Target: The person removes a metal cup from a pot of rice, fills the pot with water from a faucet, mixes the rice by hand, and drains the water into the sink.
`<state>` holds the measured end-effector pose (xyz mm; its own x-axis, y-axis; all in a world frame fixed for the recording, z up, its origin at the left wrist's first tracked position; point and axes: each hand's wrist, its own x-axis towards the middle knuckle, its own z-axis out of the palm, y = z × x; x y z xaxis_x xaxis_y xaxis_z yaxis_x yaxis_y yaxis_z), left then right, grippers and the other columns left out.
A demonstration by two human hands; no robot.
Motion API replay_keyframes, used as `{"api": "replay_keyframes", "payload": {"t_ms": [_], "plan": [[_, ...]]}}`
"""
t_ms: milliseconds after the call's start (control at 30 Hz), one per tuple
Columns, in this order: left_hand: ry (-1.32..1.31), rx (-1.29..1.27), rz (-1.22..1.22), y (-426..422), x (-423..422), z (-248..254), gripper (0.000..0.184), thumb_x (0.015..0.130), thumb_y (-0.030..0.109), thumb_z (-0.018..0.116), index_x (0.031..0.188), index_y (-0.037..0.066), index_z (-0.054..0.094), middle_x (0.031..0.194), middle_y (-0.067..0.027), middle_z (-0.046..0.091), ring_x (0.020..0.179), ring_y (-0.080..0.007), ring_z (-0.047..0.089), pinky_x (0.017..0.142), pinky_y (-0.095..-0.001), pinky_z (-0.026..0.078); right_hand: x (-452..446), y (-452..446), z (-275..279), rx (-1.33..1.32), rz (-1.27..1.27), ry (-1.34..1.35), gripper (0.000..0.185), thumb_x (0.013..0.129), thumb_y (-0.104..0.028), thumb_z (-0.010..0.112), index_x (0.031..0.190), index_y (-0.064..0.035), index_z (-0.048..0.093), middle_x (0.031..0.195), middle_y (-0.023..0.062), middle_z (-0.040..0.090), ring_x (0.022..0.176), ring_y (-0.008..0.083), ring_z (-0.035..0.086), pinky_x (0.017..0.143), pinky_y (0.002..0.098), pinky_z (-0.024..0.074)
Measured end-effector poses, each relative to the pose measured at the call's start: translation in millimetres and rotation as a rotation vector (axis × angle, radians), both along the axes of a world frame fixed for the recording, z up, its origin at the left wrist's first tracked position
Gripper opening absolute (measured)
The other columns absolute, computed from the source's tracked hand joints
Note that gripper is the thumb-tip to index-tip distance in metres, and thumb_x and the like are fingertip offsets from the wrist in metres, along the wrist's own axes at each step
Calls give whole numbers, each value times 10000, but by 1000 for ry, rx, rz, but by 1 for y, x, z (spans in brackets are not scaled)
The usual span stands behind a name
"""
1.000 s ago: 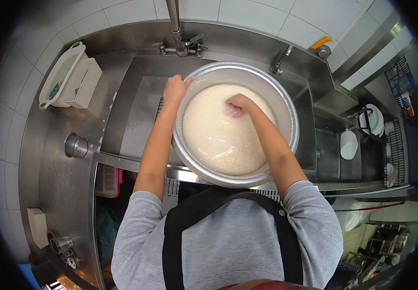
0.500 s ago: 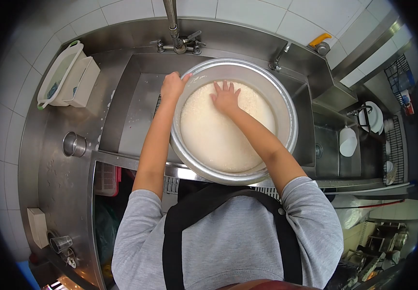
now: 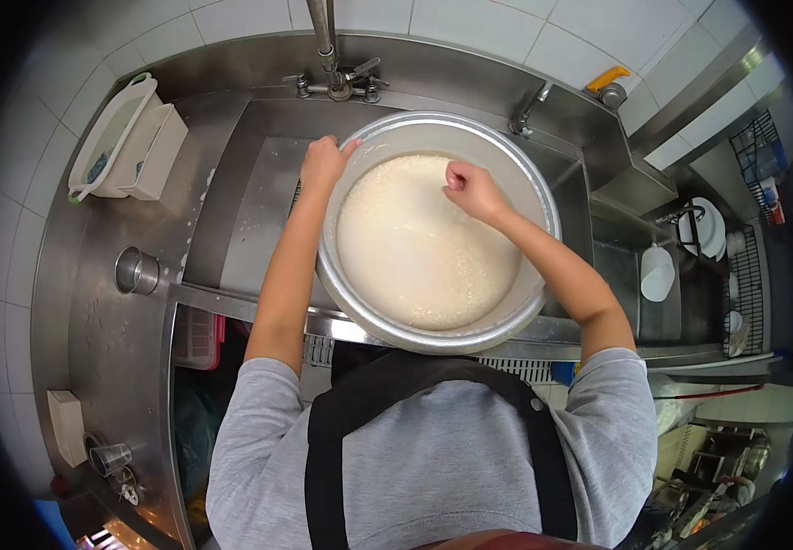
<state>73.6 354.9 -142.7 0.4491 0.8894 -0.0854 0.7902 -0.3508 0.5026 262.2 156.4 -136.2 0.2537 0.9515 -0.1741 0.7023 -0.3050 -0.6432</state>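
Observation:
A large round metal pot stands tilted slightly toward me over the sink. Whitish rice in cloudy water fills much of it, with grains showing at the surface. My left hand is wrapped round the pot's far left rim, its thumb over the edge. Above the right part of the rice, my right hand is curled into a fist. Whatever may be inside that fist is hidden.
Behind the pot rise a tap and a smaller one. On the left counter are a white bin, a metal cup and a clear cup. A white jug sits in the right sink, beside plates.
My right hand has risen off the rice, moved right and closed from spread fingers into a fist. My left hand stays on the rim. The pot has shifted slightly left.

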Motion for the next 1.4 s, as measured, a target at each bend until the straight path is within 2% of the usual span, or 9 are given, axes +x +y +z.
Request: {"api": "replay_keyframes", "payload": {"t_ms": [67,133,267,400,533,800,1267,1333,1400], "plan": [[-15,16,2,1,1,-1,548,756,502,589,908,-24,616,915,-227,614,883,-364,593,734,-432,477,7,-24,-18,-5,-6,326,225,630,-33,695,631,-51,471,723,51,539,640,196,500,665,304,428],[2,-4,-7,2,0,-1,559,759,504,584,928,-28,614,934,-228,611,898,-361,589,748,-432,474,2,-54,-29,-71,516,215,192,623,-52,714,743,-65,565,837,77,571,778,213,546,738,305,445],[1,-14,-11,3,-1,-1,571,763,502,581,975,-28,607,965,-231,604,924,-357,583,767,-428,470,-13,-93,15,63,549,-75,241,647,-69,706,870,-86,618,969,94,564,924,232,544,816,312,445],[-22,-19,3,2,-2,-3,625,754,521,579,989,-58,597,970,-247,597,930,-349,583,779,-406,462,6,-127,63,367,-435,99,356,710,-133,699,1041,-86,577,1069,117,525,972,214,521,813,278,447],[-34,-30,12,2,0,0,637,744,524,590,977,-69,595,951,-258,597,919,-352,587,776,-398,461,13,-210,-18,434,-1091,110,335,819,-247,628,1010,20,554,849,91,575,774,123,497,708,249,423],[-2,-90,17,7,-5,-4,658,735,525,601,1059,-46,578,1034,-234,587,991,-338,567,825,-393,454,-73,-208,-18,576,-1182,829,364,882,-283,516,861,70,604,831,91,618,701,125,546,637,243,420],[-70,-363,130,27,-48,-83,720,729,565,578,1072,-68,562,1050,-247,579,1004,-328,564,863,-352,429,-81,-171,33,630,-1065,929,212,845,-147,576,866,61,608,809,80,617,683,117,548,629,239,428],[-128,-183,176,28,-53,-107,605,731,589,564,806,-9,615,792,-170,628,768,-244,605,700,-321,452,-81,-169,35,571,-993,865,230,834,-145,583,921,68,595,857,105,620,711,148,576,663,243,448],[-114,-269,165,31,-59,-113,668,733,583,563,942,-51,582,924,-208,602,898,-287,577,788,-330,432,-87,-161,44,581,-997,857,187,833,-128,591,873,53,606,803,72,613,671,110,545,617,223,424]]}}
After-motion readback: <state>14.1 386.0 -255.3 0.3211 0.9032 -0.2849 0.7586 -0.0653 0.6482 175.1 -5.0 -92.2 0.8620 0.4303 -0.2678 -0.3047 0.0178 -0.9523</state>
